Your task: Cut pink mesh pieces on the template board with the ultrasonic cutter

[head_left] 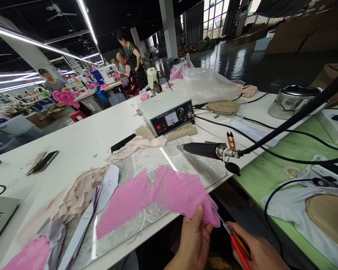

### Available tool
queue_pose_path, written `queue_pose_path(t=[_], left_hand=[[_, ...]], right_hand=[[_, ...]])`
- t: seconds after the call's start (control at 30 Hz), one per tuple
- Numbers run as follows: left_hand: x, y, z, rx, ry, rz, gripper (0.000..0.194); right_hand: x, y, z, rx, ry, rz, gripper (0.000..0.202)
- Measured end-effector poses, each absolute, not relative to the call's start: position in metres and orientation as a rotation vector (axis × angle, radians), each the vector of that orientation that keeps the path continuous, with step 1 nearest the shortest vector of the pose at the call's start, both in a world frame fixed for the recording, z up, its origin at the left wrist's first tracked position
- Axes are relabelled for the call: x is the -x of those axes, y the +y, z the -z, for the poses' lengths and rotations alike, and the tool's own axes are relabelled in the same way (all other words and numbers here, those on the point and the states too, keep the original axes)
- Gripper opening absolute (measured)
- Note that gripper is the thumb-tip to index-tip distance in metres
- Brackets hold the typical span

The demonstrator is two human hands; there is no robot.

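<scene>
Pink cut fabric (180,189) lies over the grey marbled board at the table's front edge, its right end hanging past the edge. My left hand (194,236) pinches that end between thumb and fingers. In my right hand (256,249) is a pair of scissors (238,245) with red handles, its blades touching the right end of the fabric. Left of the pink fabric lie white paper patterns (86,221) and crumpled beige cloth (76,193). Behind the fabric rests a black hand tool (201,150) on a cable.
A control box (169,116) with a dial stands behind the board. Red thread snips (230,140), a steel pot (295,101) and plastic bags (208,84) are on the table. Black cables cross the right side above a green surface (259,187). Several people work at sewing machines further back.
</scene>
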State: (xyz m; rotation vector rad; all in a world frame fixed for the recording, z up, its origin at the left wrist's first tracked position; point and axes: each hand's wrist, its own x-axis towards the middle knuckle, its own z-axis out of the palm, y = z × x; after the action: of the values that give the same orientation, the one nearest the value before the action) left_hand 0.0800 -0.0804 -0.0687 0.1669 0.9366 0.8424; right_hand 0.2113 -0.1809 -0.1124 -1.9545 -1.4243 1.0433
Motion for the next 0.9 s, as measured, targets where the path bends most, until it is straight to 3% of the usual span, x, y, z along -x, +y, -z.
queue_pose_path(t=[0.27, 0.9], left_hand=[[-0.081, -0.079, 0.068, -0.17, 0.902, -0.849, 0.039], [-0.081, -0.079, 0.068, -0.198, 0.878, -0.848, 0.036]], right_hand=[[-0.207, -0.171, 0.11, 2.03, -1.391, -1.194, 0.059], [-0.2, -0.168, 0.111, 1.968, -1.381, -1.126, 0.047]])
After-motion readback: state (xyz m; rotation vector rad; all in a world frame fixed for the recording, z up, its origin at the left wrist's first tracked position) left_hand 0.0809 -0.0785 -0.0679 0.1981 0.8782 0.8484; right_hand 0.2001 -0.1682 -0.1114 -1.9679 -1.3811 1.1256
